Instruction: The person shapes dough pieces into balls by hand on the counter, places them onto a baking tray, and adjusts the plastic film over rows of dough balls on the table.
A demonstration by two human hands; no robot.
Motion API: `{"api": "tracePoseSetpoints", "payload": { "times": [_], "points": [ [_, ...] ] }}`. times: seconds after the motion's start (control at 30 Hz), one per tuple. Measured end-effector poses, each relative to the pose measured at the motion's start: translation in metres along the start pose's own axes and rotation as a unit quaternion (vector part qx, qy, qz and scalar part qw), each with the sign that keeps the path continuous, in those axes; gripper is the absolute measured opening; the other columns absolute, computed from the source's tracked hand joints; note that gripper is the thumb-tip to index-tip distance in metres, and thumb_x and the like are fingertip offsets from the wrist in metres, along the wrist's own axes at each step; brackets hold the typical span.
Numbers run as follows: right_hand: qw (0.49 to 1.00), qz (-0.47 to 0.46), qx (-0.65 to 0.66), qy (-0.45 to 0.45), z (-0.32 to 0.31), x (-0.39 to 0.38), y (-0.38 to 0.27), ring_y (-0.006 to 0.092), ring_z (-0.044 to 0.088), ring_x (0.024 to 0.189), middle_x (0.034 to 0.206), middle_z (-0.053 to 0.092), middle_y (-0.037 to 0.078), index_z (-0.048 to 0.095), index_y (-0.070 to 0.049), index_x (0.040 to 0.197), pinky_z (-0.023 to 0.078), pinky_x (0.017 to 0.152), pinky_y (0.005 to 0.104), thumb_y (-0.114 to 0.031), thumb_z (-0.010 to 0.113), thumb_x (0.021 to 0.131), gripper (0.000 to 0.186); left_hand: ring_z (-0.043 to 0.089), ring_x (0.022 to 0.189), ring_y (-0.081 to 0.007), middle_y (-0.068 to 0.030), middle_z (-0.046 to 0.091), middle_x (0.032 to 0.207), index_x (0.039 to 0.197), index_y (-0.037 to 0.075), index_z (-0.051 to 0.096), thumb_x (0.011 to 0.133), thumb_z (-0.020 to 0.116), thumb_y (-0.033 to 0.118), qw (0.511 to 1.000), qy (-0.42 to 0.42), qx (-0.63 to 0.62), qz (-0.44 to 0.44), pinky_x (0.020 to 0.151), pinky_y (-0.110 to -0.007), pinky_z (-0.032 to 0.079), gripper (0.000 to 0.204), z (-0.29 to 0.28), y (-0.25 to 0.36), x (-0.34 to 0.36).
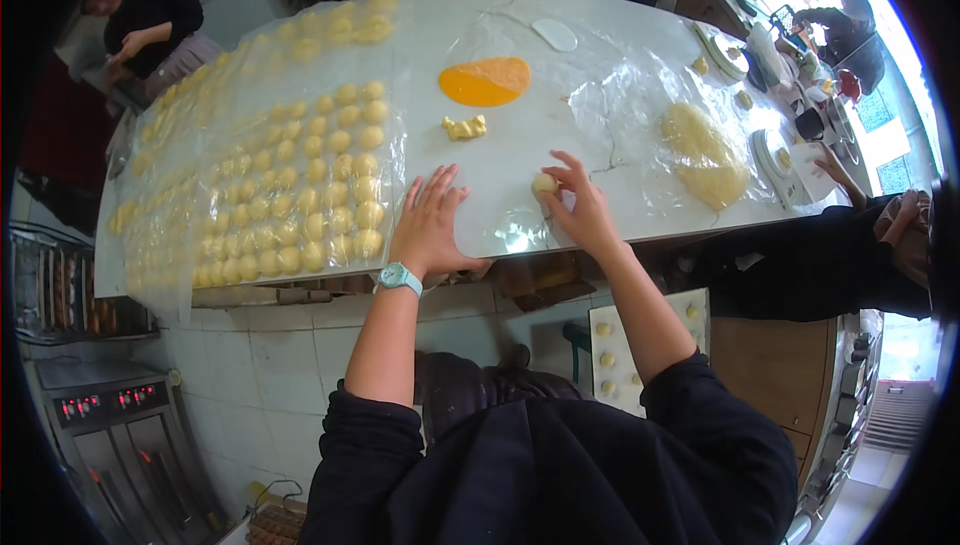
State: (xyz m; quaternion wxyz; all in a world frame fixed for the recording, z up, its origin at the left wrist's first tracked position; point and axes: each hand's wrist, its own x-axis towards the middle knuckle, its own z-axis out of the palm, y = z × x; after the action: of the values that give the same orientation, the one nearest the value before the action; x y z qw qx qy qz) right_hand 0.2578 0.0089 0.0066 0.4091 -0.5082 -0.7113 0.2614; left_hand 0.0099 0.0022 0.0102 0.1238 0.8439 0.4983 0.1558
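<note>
My right hand (583, 207) pinches a small pale dough ball (544, 184) just above the white table (500, 170), near its front edge. Flat on the table beside the covered dough rests my left hand (430, 225), fingers spread, nothing in it; a pale turquoise watch (398, 278) is on that wrist. Beyond my hands lies a lumpy yellow piece of dough (464, 128). Farther back is an orange oval scraper (484, 82). Rows of round dough balls (340, 193) sit under clear plastic sheeting to the left.
A large dough mass (705, 155) lies under plastic at the right, by a scale (780, 167). A white scraper (555, 35) is at the back. Below the table edge, a tray (625, 385) holds several dough pieces. People stand at the far left and right.
</note>
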Motion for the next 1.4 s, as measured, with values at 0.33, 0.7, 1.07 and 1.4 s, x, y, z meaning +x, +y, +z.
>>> {"api": "tracePoseSetpoints", "payload": {
  "times": [0.33, 0.7, 1.07, 1.4],
  "points": [
    [0.991, -0.013, 0.039, -0.130, 0.026, 0.004, -0.002, 0.0231, 0.060, 0.089, 0.090, 0.059, 0.010, 0.048, -0.005, 0.103, 0.047, 0.080, 0.0330, -0.011, 0.068, 0.077, 0.033, 0.023, 0.137, -0.0247, -0.0114, 0.030, 0.144, 0.120, 0.006, 0.047, 0.047, 0.081, 0.052, 1.000, 0.015, -0.003, 0.002, 0.113, -0.045, 0.014, 0.093, 0.004, -0.010, -0.008],
    [0.998, 0.004, -0.049, -0.025, 0.044, 0.015, -0.006, 0.0329, 0.055, 0.087, 0.087, 0.057, 0.011, 0.046, -0.006, 0.103, 0.044, 0.079, 0.0382, -0.004, 0.056, 0.075, 0.029, 0.021, 0.138, -0.0242, -0.0110, 0.029, 0.145, 0.121, 0.006, 0.047, 0.049, 0.080, 0.055, 1.000, 0.011, -0.005, 0.005, 0.114, -0.045, 0.014, 0.093, 0.003, -0.006, -0.003],
    [0.993, 0.083, -0.071, -0.034, -0.017, 0.046, 0.005, 0.0215, 0.060, 0.077, 0.085, 0.060, 0.008, 0.045, -0.008, 0.117, 0.048, 0.072, 0.0341, -0.016, 0.069, 0.077, 0.047, 0.019, 0.138, -0.0232, -0.0112, 0.027, 0.146, 0.126, 0.005, 0.046, 0.049, 0.078, 0.059, 1.000, -0.004, 0.018, 0.016, 0.114, -0.044, 0.012, 0.100, 0.002, 0.004, 0.009],
    [0.995, 0.050, -0.079, -0.024, -0.017, 0.011, 0.020, 0.0306, 0.057, 0.083, 0.083, 0.058, 0.013, 0.053, -0.005, 0.087, 0.045, 0.076, 0.0383, -0.009, 0.062, 0.074, 0.016, 0.024, 0.136, -0.0256, -0.0125, 0.030, 0.144, 0.125, 0.005, 0.047, 0.045, 0.082, 0.055, 1.000, 0.018, 0.000, 0.024, 0.112, -0.047, 0.015, 0.100, 0.017, 0.000, -0.001]
  ]
}}
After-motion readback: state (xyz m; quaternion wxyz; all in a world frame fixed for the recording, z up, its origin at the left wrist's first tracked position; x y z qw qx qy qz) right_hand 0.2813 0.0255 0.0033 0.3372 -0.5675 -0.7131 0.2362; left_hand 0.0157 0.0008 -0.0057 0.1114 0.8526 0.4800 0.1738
